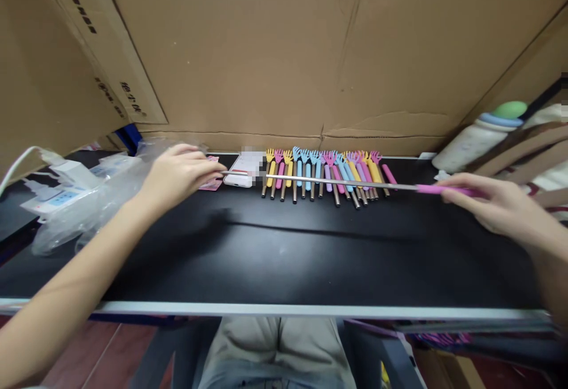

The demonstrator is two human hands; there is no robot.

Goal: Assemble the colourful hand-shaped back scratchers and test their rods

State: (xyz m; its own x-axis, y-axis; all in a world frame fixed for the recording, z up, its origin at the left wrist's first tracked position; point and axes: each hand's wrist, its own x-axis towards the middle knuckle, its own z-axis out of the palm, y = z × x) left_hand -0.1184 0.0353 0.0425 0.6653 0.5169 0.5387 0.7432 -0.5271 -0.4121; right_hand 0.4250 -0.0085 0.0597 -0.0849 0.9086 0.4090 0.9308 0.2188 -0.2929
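Observation:
I hold a telescopic back scratcher (337,183) stretched out level above the black table (284,259). My right hand (492,202) is closed on its pink handle at the right end. My left hand (180,173) pinches the far tip of the metal rod at the left. Behind the rod, a row of several collapsed scratchers (326,173) with yellow, pink, blue and purple handles and claw heads lies against the cardboard wall.
A white phone-like object (242,176) and a pink packet (212,183) lie near my left hand. Clear plastic bags (89,205) and a white power strip (57,190) are at the left. A white bottle (479,137) and bags are at the right. Cardboard (284,51) walls the back.

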